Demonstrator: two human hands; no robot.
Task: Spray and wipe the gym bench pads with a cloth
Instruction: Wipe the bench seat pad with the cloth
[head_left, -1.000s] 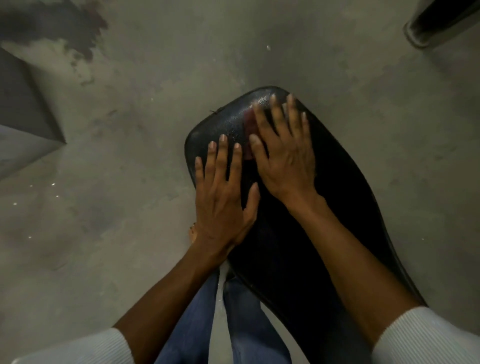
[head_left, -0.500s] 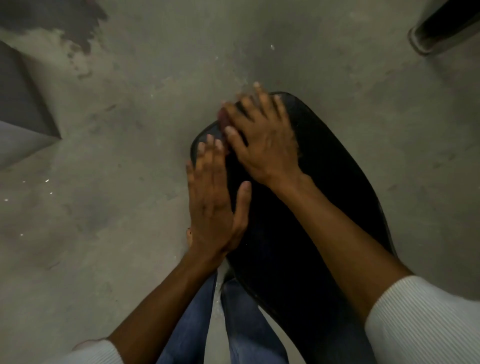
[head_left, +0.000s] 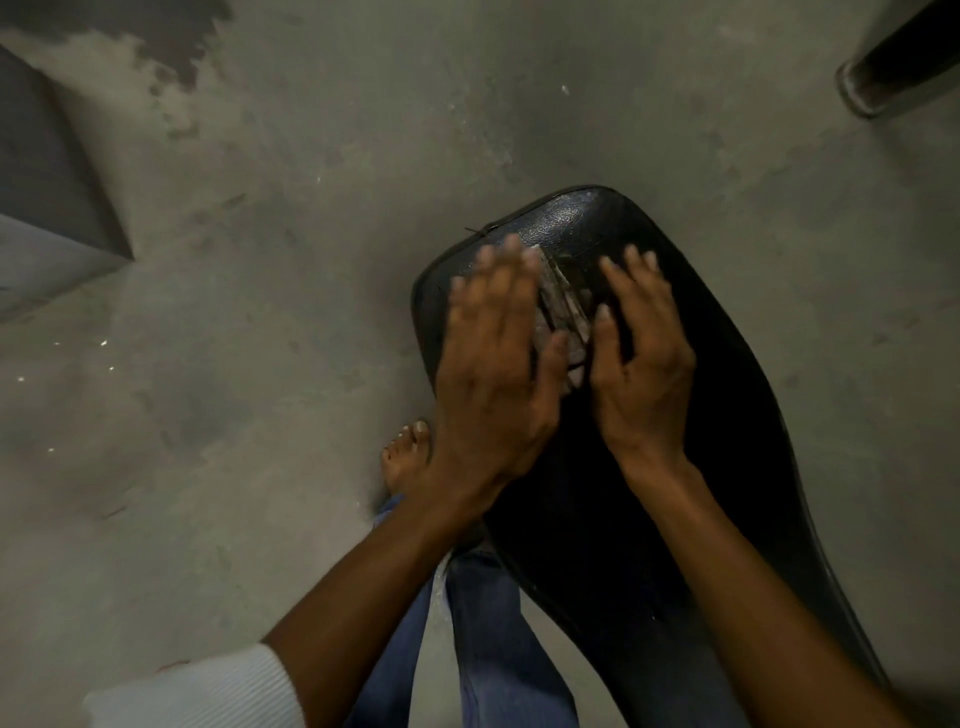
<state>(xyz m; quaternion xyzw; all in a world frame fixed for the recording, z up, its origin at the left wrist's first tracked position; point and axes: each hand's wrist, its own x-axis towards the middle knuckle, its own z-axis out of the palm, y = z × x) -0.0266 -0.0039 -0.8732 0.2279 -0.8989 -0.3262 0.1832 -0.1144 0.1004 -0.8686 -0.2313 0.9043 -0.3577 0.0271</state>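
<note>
Left grip: left hand lies flat on the near-left part of the bench pad, fingers straight and close together, blurred at the tips, gripping nothing.
Cloth: a pale, streaky cloth shows between the two hands on the pad's far end; it is smeared, so I cannot tell its folds or how much of it is pinned.
Right grip: right hand sits just beside the cloth, fingers loosely bent over the pad; whether they pinch the cloth I cannot tell.
Pad: black, glossy, its rounded far end toward the top of the view and widening toward the person.
Doing the step well: my judgement is that wiping is under way; keep the palm flat on the cloth, overlap the strokes, and carry them over the rounded rim where spray would pool.
Edges: left rim lies just beyond the left fingers, above a bare foot on the floor.
Open room: bare concrete left and beyond; a dark post stands well apart at upper right.
</note>
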